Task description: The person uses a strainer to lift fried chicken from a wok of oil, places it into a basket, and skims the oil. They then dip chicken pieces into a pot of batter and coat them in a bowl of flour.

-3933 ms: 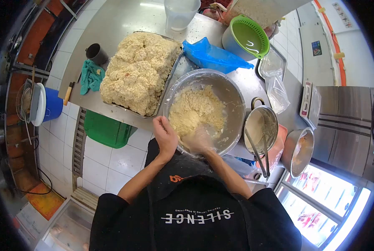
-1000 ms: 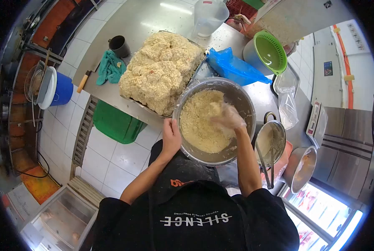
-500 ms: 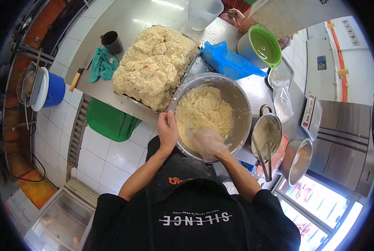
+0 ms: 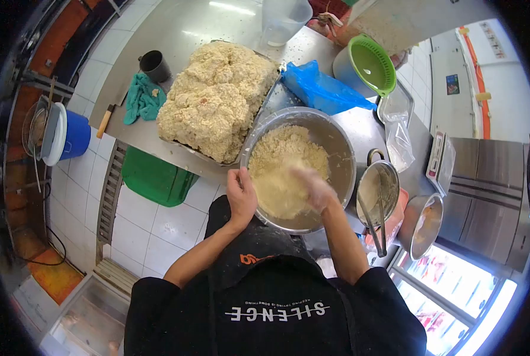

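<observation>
A wide metal bowl [image 4: 341,172] tilts at the table's near edge, with pale yellow breading flour [image 4: 286,148] inside. My left hand [image 4: 240,193] is closed on the bowl's left rim. My right hand [image 4: 313,188], in a clear plastic glove, is inside the bowl over the flour. Motion smears its fingers, and whether they hold anything cannot be made out. Just left of the bowl, a tray bears a large heap of crumb-coated pieces [image 4: 214,101].
Around the bowl are a blue plastic bag [image 4: 321,89], a green-rimmed bucket [image 4: 360,68], a strainer [image 4: 372,190] and a smaller metal bowl [image 4: 422,228]. A knife [image 4: 106,120], teal cloth [image 4: 140,101] and dark mug [image 4: 155,65] lie at left. A green bin [image 4: 155,175] stands below.
My right hand has moved up and right within the bowl, and the flour under it is stirred and blurred. My left hand stays at the rim.
</observation>
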`<state>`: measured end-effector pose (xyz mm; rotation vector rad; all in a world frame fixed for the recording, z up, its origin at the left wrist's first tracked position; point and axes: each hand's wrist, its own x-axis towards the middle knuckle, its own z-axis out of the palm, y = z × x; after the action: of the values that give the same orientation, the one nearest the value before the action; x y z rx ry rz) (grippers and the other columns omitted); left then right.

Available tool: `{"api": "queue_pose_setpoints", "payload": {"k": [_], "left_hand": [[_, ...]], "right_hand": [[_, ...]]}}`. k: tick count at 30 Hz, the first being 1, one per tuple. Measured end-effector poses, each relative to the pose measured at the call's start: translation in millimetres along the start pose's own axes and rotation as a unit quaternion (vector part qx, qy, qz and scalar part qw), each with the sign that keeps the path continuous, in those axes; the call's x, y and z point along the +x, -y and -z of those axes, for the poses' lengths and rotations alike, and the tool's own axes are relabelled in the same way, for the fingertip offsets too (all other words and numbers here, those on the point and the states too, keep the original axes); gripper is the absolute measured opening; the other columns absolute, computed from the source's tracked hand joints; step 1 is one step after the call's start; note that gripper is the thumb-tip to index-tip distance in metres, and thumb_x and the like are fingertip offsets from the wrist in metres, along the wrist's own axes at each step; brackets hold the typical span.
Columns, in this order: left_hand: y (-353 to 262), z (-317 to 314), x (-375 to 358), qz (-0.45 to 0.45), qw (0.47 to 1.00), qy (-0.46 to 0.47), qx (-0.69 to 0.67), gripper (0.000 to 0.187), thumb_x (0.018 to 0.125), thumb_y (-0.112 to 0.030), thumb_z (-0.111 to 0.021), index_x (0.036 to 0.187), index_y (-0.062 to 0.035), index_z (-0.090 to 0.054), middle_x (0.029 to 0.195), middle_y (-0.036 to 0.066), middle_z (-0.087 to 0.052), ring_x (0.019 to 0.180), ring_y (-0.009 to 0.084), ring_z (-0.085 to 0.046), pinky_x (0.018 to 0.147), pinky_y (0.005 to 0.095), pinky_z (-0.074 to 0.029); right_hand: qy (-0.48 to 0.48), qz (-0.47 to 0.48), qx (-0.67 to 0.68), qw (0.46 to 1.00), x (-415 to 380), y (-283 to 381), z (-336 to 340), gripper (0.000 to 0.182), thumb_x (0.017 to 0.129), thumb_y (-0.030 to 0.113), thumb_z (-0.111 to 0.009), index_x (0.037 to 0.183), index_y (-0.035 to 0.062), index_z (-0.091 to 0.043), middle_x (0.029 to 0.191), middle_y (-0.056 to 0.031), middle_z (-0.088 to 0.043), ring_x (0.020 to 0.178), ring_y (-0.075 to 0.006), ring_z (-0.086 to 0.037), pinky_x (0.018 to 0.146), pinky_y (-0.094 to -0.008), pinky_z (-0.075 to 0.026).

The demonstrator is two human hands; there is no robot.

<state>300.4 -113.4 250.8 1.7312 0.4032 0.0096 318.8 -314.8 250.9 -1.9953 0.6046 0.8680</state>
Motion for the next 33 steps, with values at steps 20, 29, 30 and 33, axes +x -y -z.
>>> {"api": "queue_pose_setpoints", "payload": {"k": [20, 29, 30, 33], "left_hand": [[13.9, 7.1, 19.2, 0.015, 1.000, 0.017, -0.012, 0.029, 0.101, -0.027, -0.050, 0.088, -0.0003, -0.050, 0.067, 0.005, -0.047, 0.062, 0.0121, -0.043, 0.056, 0.0315, -0.037], [18.0, 9.8, 19.1, 0.012, 0.997, 0.062, -0.041, 0.029, 0.101, -0.027, -0.049, 0.087, -0.0010, -0.050, 0.068, 0.003, -0.046, 0.062, 0.0110, -0.043, 0.056, 0.0304, -0.037], [17.1, 7.8, 18.7, 0.016, 0.996, 0.067, -0.049, 0.029, 0.101, -0.026, -0.049, 0.087, -0.0010, -0.050, 0.068, 0.003, -0.046, 0.062, 0.0107, -0.043, 0.057, 0.0300, -0.037], [16.6, 9.7, 18.0, 0.018, 0.993, 0.092, -0.067, 0.030, 0.102, -0.027, -0.048, 0.085, -0.0013, -0.049, 0.068, 0.001, -0.045, 0.063, 0.0092, -0.042, 0.057, 0.0285, -0.037]], "right_hand": [[-0.175, 0.216, -0.372, 0.885, 61.2, 28.1, -11.4, 0.070, 0.087, 0.059, -0.051, 0.119, -0.0029, -0.058, 0.106, -0.0273, -0.063, 0.100, -0.0410, -0.061, 0.088, -0.0473, -0.048], [-0.010, 0.234, -0.357, 0.904, 47.6, 12.5, 47.7, 0.081, 0.067, 0.054, -0.075, 0.129, 0.0044, -0.054, 0.101, -0.0252, -0.067, 0.094, -0.0370, -0.066, 0.088, -0.0456, -0.049], [-0.039, 0.234, -0.371, 0.898, 41.8, 4.6, 52.3, 0.076, 0.069, 0.050, -0.075, 0.127, 0.0056, -0.055, 0.104, -0.0238, -0.066, 0.095, -0.0365, -0.066, 0.087, -0.0446, -0.050], [-0.087, 0.224, -0.385, 0.891, 14.5, 32.6, 67.2, 0.061, 0.073, 0.038, -0.076, 0.123, 0.0087, -0.057, 0.110, -0.0200, -0.065, 0.098, -0.0351, -0.065, 0.086, -0.0418, -0.051]]}}
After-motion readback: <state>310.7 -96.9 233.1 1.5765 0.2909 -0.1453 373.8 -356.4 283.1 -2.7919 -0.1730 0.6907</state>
